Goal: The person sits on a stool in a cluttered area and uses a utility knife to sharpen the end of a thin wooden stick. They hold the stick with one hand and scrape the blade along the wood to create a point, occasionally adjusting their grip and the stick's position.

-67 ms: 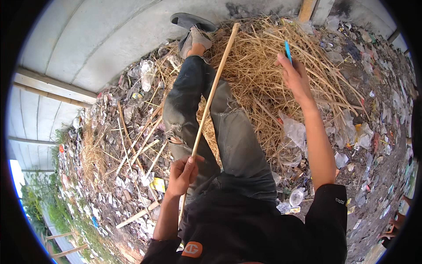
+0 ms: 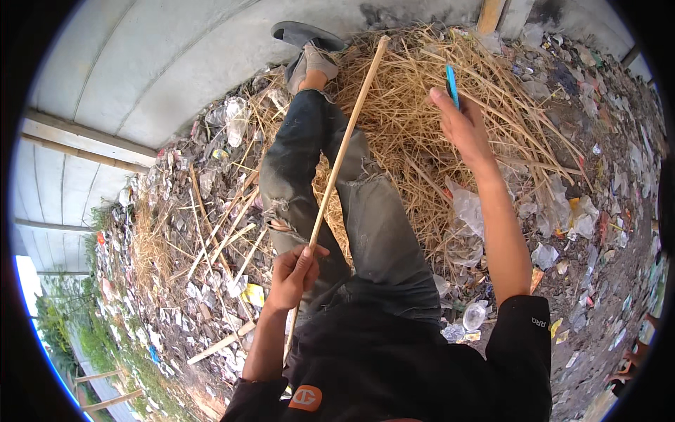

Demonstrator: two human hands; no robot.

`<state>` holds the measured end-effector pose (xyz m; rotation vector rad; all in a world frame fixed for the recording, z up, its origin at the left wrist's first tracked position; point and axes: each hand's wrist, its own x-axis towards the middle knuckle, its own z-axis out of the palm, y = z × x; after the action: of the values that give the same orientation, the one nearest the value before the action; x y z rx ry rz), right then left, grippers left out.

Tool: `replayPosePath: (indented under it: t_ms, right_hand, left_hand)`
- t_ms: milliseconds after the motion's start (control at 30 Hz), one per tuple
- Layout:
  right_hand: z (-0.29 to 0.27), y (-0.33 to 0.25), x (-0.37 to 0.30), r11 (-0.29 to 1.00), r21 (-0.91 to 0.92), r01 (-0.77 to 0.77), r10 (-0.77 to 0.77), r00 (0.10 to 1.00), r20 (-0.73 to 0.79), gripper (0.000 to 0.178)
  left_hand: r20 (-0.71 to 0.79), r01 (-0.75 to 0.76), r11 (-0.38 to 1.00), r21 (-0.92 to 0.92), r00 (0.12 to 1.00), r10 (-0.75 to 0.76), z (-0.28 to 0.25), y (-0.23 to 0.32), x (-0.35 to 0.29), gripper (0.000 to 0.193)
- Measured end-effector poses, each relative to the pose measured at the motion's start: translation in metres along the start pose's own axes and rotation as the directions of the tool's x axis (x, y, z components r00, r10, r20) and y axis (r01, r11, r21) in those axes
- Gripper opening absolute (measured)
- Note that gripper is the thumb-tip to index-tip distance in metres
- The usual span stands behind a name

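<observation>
A long, pale bamboo strip [image 2: 342, 151] slants up across my legs, its far end over the straw-like shavings. My left hand [image 2: 293, 276] is closed around it near its lower part, thumb along the top. The lower end runs on beside my shirt. To the right, my right hand [image 2: 464, 132] is raised over the pile and closed on a slim blue utility knife [image 2: 451, 86], which points away from me. Its blade cannot be made out. Knife and strip are apart.
Dry shavings [image 2: 408, 105] heap between and beyond my legs [image 2: 380, 218]. Several loose bamboo pieces [image 2: 223, 342] lie at the left on litter-covered ground [image 2: 176, 302]. A grey panel wall [image 2: 176, 63] stands close on the far and left sides, near my grey sandal [image 2: 307, 34].
My right hand has shifted slightly left with the knife, toward the bamboo strip. The strip's far end has tipped a little to the right; my left hand keeps its grip.
</observation>
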<state>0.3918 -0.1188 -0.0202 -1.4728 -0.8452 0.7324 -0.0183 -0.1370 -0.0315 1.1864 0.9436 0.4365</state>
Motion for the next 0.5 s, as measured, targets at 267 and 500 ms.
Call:
replayPosePath:
  t_ms: [267,500]
  right_hand:
    - [0.056,-0.003,-0.041,0.932,0.363,0.001,-0.093,0.967,0.238,0.03]
    - [0.036,-0.015,-0.048,0.936,0.348,-0.054,0.001,0.989,0.15,0.031]
  left_hand:
    - [0.28,0.264,0.915,-0.307,0.943,-0.178,0.054,0.044,0.041,0.036]
    - [0.251,-0.019,0.996,-0.083,0.967,0.04,0.084,0.037,0.039,0.041]
